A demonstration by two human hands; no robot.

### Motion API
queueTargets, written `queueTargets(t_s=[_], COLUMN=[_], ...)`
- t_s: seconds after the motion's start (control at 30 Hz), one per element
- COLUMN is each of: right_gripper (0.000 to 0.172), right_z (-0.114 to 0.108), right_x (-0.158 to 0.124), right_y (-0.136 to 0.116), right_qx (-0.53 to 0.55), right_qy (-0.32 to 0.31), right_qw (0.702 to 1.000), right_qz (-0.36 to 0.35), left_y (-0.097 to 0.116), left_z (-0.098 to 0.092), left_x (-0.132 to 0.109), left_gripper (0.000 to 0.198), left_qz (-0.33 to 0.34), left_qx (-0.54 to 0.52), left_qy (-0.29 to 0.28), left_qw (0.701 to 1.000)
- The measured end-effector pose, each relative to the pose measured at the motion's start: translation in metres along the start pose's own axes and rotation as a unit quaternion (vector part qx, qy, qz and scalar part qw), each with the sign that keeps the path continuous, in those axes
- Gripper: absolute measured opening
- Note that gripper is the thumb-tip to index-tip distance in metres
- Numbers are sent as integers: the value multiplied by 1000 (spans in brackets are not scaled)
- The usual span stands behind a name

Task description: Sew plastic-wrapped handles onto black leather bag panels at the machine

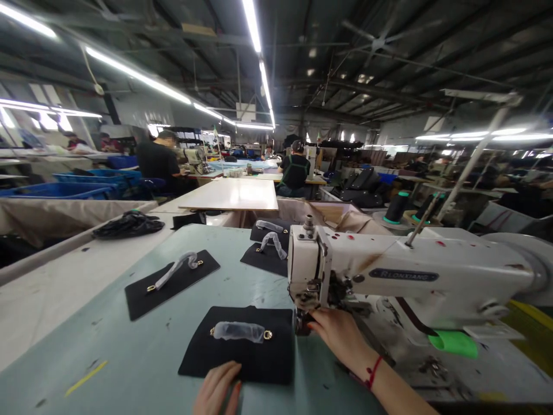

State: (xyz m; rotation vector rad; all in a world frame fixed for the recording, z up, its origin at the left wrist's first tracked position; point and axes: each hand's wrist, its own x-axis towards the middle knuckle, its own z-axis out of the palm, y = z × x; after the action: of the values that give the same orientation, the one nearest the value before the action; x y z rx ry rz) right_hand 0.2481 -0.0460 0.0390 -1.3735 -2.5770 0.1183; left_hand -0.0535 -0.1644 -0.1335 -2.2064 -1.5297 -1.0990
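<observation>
A black panel (233, 363) lies flat on the table, its handle (239, 331) wrapped in clear plastic between gold-coloured metal rings. My left hand (218, 387) rests at the panel's near edge with fingers stretched out. Just right of the panel, my right hand (339, 333) reaches under the head of a white sewing machine (380, 253), at the needle and presser area. Its fingers are closed there; what they pinch is hidden. A red cord bracelet (373, 372) circles the right wrist.
Another black panel (173, 285) with a wrapped handle lies further left; two more (263, 259) sit behind, partly hidden by the machine. Black plastic (127, 225) is heaped at left. Thread cones (395, 207) stand behind the machine. People (158, 164) sit at other tables.
</observation>
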Motion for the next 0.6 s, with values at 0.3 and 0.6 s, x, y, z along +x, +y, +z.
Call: queueTargets(t_s=[0.3, 0.6], right_gripper=[9, 41], right_z=[-4, 10], right_x=[1, -37], right_y=[1, 2], right_qx=[-27, -67], right_qy=[-3, 10], right_qw=[999, 996], right_qz=[-25, -58], left_y=[-24, -31], left_z=[25, 28], left_x=[48, 131], left_gripper=[77, 94], left_qz=[-10, 52], left_qx=[16, -67], left_qy=[-171, -344], left_qw=[985, 935])
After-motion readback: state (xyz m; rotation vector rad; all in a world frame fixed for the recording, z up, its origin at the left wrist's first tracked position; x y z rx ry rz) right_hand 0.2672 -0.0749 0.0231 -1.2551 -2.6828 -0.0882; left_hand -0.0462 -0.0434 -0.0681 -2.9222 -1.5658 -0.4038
